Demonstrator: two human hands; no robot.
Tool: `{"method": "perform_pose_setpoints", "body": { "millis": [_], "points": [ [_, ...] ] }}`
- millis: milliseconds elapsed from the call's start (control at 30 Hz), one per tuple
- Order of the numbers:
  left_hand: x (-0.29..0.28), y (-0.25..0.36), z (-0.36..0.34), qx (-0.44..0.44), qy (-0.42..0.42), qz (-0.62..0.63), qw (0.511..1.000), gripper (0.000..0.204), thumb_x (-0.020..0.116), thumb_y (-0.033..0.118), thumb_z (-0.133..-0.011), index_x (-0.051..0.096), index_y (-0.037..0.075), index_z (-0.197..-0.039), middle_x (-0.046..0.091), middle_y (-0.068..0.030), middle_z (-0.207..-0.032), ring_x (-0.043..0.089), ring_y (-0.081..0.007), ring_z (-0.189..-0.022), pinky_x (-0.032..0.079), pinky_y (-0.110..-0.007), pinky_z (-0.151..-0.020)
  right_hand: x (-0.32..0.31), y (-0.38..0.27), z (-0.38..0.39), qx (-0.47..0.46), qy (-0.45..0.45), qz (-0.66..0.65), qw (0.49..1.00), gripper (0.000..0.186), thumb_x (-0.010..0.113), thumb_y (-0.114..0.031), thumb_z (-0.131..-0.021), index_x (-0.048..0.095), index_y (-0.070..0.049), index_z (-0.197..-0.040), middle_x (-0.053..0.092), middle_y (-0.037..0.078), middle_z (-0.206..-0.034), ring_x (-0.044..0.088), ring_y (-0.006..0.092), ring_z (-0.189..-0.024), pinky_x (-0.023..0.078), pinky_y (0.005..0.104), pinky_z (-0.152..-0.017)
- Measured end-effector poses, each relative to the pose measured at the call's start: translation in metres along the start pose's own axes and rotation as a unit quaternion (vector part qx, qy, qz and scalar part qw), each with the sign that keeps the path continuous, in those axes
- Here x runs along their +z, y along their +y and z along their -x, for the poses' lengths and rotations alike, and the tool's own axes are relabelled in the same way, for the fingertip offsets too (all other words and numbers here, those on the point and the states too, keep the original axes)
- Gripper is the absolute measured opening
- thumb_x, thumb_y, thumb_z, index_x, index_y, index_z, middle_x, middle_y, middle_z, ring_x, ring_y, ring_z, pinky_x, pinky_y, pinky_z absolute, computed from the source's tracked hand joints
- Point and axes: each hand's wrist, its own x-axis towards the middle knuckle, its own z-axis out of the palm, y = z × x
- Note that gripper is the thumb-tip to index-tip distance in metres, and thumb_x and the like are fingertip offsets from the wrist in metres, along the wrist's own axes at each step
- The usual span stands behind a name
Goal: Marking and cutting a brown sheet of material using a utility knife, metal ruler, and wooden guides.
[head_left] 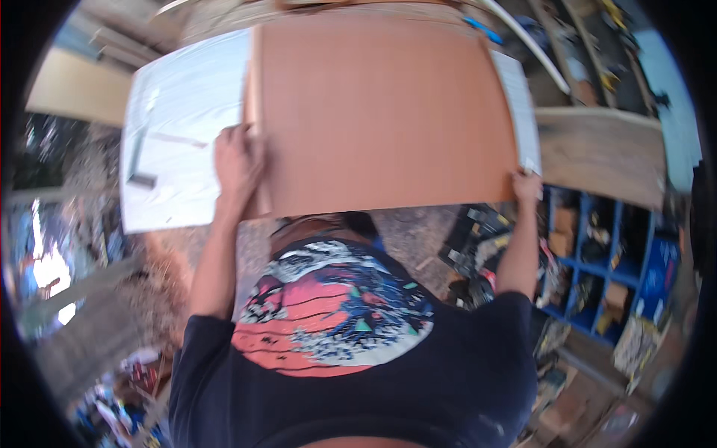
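A wide reddish-brown panel (pixel 381 112) lies over a white board (pixel 179 97) in front of me. Along the panel's left side runs a lighter raised edge (pixel 256 82). My left hand (pixel 239 160) is closed on that left side, its fingers curled at the raised edge. At the near right corner my right hand (pixel 526 185) grips the panel's edge, with the thumb side up. Fingertips under the panel are hidden. On the white board, left of my left hand, rests a dark L-shaped tool (pixel 140 168) that resembles a try square.
To the right stands a blue compartment shelf (pixel 627 276) holding boxes and small parts. A wooden plank (pixel 597 153) lies beyond the board's right end. A blue object (pixel 483 30) sits near the far right edge. Sawdust-coloured litter (pixel 172 276) covers the floor at left.
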Motion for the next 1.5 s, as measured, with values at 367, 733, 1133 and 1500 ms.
{"method": "perform_pose_setpoints", "body": {
  "millis": [367, 733, 1133, 1500],
  "points": [
    [0.017, -0.021, 0.022, 0.026, -0.017, 0.001, 1.0, 0.036, 0.064, 0.021, -0.098, 0.064, 0.002, -0.129, 0.062, -0.0215, -0.118, 0.059, -0.0398, -0.108, 0.047, -0.049, -0.097, -0.012, -0.006, 0.003, 0.098, -0.067, -0.02, 0.993, 0.029, 0.089, -0.023, -0.077, 0.079, -0.006, -0.097, 0.078, 0.012, -0.089, 0.075, 0.0232, -0.082, 0.058, 0.0367, -0.079],
    [0.007, -0.014, 0.027, -0.079, -0.035, -0.014, 0.996, 0.046, 0.071, 0.028, -0.094, 0.064, 0.005, -0.133, 0.059, -0.0219, -0.126, 0.059, -0.0407, -0.117, 0.048, -0.048, -0.102, 0.008, 0.026, -0.014, 0.075, -0.09, -0.056, 0.991, 0.029, 0.089, -0.025, -0.076, 0.078, -0.004, -0.094, 0.078, 0.017, -0.09, 0.076, 0.0278, -0.085, 0.057, 0.04, -0.08],
    [0.007, -0.022, 0.024, -0.102, -0.052, 0.046, 0.992, 0.048, 0.072, 0.025, -0.091, 0.064, -0.001, -0.132, 0.063, -0.0223, -0.121, 0.064, -0.038, -0.11, 0.051, -0.045, -0.099, 0.001, 0.026, -0.004, 0.053, -0.085, -0.091, 0.991, 0.024, 0.086, -0.022, -0.083, 0.076, -0.001, -0.091, 0.073, 0.007, -0.079, 0.067, 0.0162, -0.074, 0.054, 0.0352, -0.071],
    [0.003, -0.034, 0.021, -0.107, -0.068, 0.048, 0.991, 0.047, 0.074, 0.022, -0.09, 0.065, -0.002, -0.129, 0.064, -0.0226, -0.12, 0.065, -0.0358, -0.106, 0.052, -0.044, -0.096, 0.009, 0.016, 0.01, 0.062, -0.051, -0.092, 0.993, 0.024, 0.087, -0.022, -0.082, 0.076, -0.002, -0.091, 0.074, 0.009, -0.081, 0.069, 0.019, -0.075, 0.054, 0.0363, -0.072]
  ]
}}
